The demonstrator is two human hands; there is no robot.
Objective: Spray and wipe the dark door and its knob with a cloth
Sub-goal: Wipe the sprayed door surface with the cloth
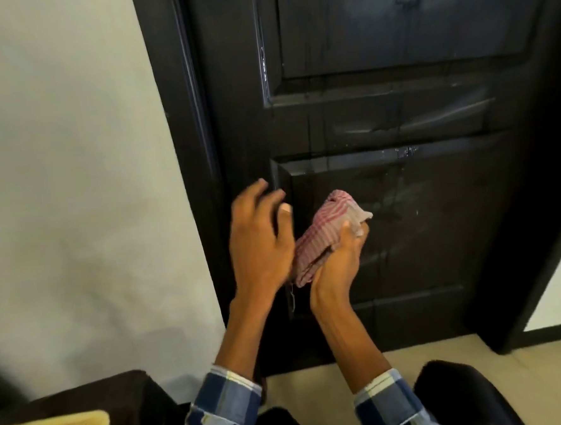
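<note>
Our right hand (336, 261) grips the bunched pink-and-white striped cloth (326, 232) before the wet dark panelled door (398, 113), ready to wipe; our left hand (257, 236) hovers spread, seemingly to rebunch it.

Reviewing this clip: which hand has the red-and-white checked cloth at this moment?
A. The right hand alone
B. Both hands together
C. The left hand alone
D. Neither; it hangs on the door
A. The right hand has the bunched cloth in its grip in front of the dark door, while the left hand hovers beside it with fingers spread, holding nothing.
</note>
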